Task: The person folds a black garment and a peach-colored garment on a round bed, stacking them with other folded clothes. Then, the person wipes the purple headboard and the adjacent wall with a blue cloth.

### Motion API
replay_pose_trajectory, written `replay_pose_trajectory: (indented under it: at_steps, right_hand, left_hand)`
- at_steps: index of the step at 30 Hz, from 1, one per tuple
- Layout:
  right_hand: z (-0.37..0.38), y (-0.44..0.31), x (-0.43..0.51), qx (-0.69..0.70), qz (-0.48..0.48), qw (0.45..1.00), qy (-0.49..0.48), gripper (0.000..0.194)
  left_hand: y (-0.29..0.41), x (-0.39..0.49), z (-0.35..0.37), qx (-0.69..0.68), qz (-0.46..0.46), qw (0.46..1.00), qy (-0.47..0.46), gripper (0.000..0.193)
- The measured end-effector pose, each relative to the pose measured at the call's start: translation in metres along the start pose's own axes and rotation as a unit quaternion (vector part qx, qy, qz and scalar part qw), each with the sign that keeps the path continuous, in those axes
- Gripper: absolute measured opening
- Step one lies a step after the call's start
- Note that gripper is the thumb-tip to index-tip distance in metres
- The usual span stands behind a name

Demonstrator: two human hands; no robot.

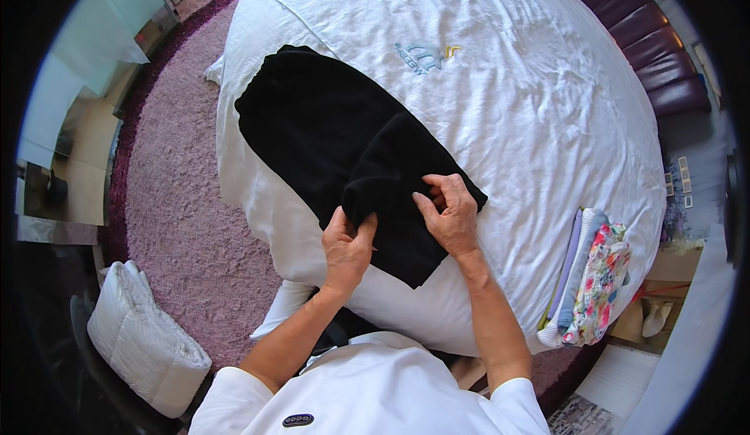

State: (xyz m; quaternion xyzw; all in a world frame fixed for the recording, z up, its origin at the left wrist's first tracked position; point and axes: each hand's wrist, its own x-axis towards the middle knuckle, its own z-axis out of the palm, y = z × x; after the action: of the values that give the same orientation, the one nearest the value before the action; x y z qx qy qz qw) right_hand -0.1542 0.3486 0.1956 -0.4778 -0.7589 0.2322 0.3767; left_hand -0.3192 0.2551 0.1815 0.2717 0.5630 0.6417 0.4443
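Note:
A black garment [316, 124] with a gathered, elastic-looking edge lies slantwise on the white bed cover [539, 112]. A loose layer of its cloth is folded over near the end closest to me. My left hand [350, 247] has the rounded edge of that layer between thumb and fingers. On the garment's right part rests my right hand [450, 215], thumb and index finger a little apart against the fabric, the other fingers curled under. Whether it pinches any cloth I cannot tell. The underside of the garment is hidden.
Several folded clothes [589, 282], one floral, lie in a row at the bed's right edge. A folded white quilt [146, 341] sits on a dark chair at lower left. Pink carpet [187, 159] borders the bed, and a purple padded headboard [638, 30] stands at upper right.

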Motion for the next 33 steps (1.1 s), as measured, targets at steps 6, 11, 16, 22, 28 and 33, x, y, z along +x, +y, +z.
replay_pose_trajectory:
  at_steps: [6,11,16,22,28,33]
  right_hand:
    - [-0.017,-0.015,-0.007,0.084,0.042,0.995,0.019,0.018]
    - [-0.036,-0.005,-0.032,0.068,0.089,0.988,0.110,0.017]
    - [-0.038,0.029,-0.048,0.206,0.238,0.936,0.160,0.017]
    - [-0.041,0.041,-0.053,0.302,0.229,0.911,0.160,0.015]
    - [-0.045,0.041,-0.042,0.319,0.277,0.883,0.204,0.021]
    - [-0.052,0.046,-0.031,0.278,0.315,0.902,0.100,0.025]
  left_hand:
    - [0.002,-0.007,-0.037,-0.087,-0.171,0.981,-0.021,0.014]
    - [0.020,-0.015,-0.049,0.220,0.211,0.949,0.076,0.028]
    - [0.033,0.007,-0.046,0.420,0.451,0.787,-0.033,0.035]
    - [0.014,0.040,-0.054,0.433,0.410,0.799,-0.078,0.039]
    - [0.024,-0.010,-0.045,0.417,0.422,0.800,-0.092,0.035]
    - [0.018,-0.032,-0.022,0.420,0.459,0.749,-0.227,0.037]
